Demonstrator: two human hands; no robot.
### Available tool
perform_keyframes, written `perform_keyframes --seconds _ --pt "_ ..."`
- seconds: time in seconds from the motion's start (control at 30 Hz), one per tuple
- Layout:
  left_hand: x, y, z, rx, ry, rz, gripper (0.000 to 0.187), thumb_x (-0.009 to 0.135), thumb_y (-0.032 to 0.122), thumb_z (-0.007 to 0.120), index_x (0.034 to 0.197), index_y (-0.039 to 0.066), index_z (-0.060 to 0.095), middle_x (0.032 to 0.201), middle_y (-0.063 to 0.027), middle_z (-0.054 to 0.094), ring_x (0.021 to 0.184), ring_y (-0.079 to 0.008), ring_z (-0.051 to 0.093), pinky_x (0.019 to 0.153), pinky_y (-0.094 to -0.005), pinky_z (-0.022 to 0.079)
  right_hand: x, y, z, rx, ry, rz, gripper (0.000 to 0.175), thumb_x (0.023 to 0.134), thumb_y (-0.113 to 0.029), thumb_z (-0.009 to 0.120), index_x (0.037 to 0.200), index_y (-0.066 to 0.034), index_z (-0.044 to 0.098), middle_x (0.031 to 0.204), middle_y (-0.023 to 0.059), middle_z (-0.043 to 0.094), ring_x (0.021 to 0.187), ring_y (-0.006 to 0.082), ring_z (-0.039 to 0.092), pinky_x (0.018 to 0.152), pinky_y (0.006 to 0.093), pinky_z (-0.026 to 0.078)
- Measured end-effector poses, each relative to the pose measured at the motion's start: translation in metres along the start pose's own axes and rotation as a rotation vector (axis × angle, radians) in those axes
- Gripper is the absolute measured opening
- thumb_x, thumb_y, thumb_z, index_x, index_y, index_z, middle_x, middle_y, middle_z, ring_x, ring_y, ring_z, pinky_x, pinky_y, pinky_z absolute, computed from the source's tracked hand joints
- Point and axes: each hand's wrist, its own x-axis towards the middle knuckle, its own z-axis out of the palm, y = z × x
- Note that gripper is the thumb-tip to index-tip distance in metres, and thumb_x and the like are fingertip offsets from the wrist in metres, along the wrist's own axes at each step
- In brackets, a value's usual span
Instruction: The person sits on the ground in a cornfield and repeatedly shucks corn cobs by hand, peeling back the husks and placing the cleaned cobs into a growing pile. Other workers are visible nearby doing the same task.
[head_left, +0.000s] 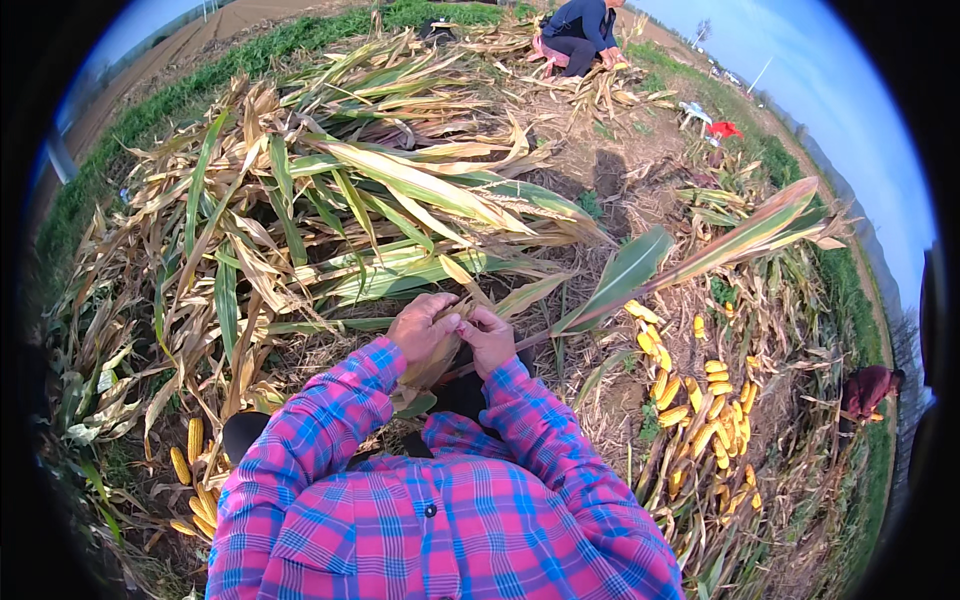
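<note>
Both hands meet at an ear of corn in its dry husk (433, 365), still beside its stalk, above my lap. My left hand (422, 328) is closed around the husk from the left. With thumb and fingers pinched, my right hand (489, 340) grips the husk near the ear's tip. No kernels show there. The corn stalk (534, 340) passes by my right hand and runs up to the right, ending in long leaves (739, 244). Where the stalk's lower end lies is hidden by my hands and sleeves.
A large heap of cut corn stalks (360, 195) lies ahead and left. Husked yellow cobs are piled at right (716, 420), and several cobs (196, 442) lie at lower left. One person (589, 34) sits ahead; another person (862, 394) bends at far right.
</note>
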Motion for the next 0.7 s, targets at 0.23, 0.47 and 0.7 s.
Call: perform_keyframes --seconds 0.23,0.47,0.7 --pt "-0.004 -0.005 0.02 -0.196 0.177 0.099 0.008 0.083 0.007 0.058 0.084 0.0 0.06 0.08 -0.0078 0.055 0.074 -0.0168 0.053 0.068 -0.0293 0.045 -0.008 -0.007 0.015 -0.062 0.06 0.066 0.016 0.081 0.0 0.062 0.096 0.0026 0.061 0.087 0.0026 0.061 0.079 0.0096 0.055 0.073 0.0225 0.044" --pt "-0.014 -0.015 0.029 -0.587 0.538 -0.223 0.016 0.089 0.008 0.054 0.075 0.001 0.057 0.074 -0.0009 0.053 0.071 -0.009 0.05 0.062 -0.0242 0.042 -0.008 0.0 0.026 0.007 0.13 0.061 0.016 0.08 0.003 0.062 0.095 0.0016 0.062 0.086 0.0007 0.061 0.075 0.0073 0.054 0.07 0.0203 0.043" --pt "-0.012 -0.023 0.01 -1.217 0.771 -0.416 0.016 0.093 0.015 0.046 0.08 0.007 0.048 0.065 -0.0025 0.048 0.055 -0.0113 0.04 0.052 -0.0264 0.036 -0.007 0.004 0.028 -0.209 0.169 0.073 0.011 0.08 -0.004 0.064 0.089 0.0012 0.06 0.083 -0.0007 0.056 0.073 0.007 0.05 0.067 0.0219 0.042"
